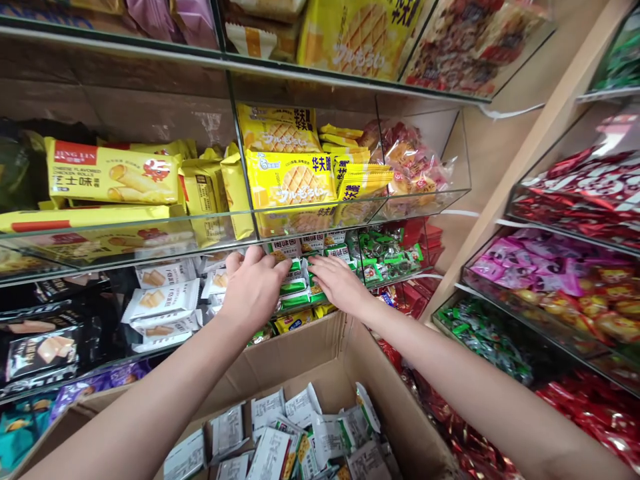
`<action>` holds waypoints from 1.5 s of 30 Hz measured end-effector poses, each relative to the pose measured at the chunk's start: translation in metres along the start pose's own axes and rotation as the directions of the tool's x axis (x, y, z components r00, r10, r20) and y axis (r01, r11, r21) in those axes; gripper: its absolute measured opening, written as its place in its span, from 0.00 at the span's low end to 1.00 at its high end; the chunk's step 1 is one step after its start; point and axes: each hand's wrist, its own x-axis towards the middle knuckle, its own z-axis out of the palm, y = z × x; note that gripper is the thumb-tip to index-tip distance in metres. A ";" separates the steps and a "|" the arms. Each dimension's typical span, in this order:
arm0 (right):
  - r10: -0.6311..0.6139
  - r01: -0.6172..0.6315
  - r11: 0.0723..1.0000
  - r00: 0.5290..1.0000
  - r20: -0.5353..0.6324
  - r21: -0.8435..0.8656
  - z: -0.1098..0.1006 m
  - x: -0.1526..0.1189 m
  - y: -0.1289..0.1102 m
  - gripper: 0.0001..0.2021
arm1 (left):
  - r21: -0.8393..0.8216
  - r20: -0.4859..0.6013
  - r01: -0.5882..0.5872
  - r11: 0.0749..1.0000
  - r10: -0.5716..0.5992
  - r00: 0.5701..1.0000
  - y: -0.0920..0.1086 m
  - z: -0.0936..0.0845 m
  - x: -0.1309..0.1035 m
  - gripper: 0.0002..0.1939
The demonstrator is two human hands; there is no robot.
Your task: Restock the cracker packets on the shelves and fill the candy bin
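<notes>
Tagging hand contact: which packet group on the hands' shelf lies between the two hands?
The green-and-white packets, flanked by the left hand and right hand. The white packets lie left of the left hand; the black packets sit farther left.

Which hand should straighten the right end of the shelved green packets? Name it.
Likely the right hand: it is at the right side of the green packets, the left hand at their left.

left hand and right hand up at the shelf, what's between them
In the head view, green-and-white packets lie between the left hand and the right hand, on the shelf beyond the cardboard box.
</notes>
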 end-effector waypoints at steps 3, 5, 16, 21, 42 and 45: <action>0.001 -0.001 1.000 1.000 -0.020 -0.022 0.003 -0.003 0.000 0.13 | -0.011 0.008 -0.034 0.999 0.034 0.999 -0.004 0.001 0.001 0.14; 0.001 -0.001 1.000 1.000 -0.023 -0.020 0.004 -0.003 0.001 0.13 | -0.018 0.012 -0.056 0.998 0.057 0.998 -0.009 0.002 0.001 0.14; 0.070 -0.071 0.997 0.996 0.047 0.041 -0.007 0.008 -0.010 0.22 | 0.038 0.026 -0.017 0.999 0.016 1.000 -0.016 0.002 0.002 0.14; 0.054 -0.071 0.986 0.992 0.112 0.153 -0.014 0.011 -0.015 0.34 | 0.088 0.132 -0.051 0.995 0.039 0.990 -0.011 -0.004 0.010 0.16; 0.165 -0.172 0.984 0.975 0.148 0.040 -0.006 0.007 -0.023 0.31 | -0.025 0.108 -0.112 0.993 0.114 0.988 0.003 0.024 -0.003 0.35; 0.160 -0.179 0.979 0.971 0.177 0.097 -0.010 0.010 -0.021 0.33 | -0.050 0.139 -0.082 0.995 0.088 0.986 0.002 0.021 -0.001 0.34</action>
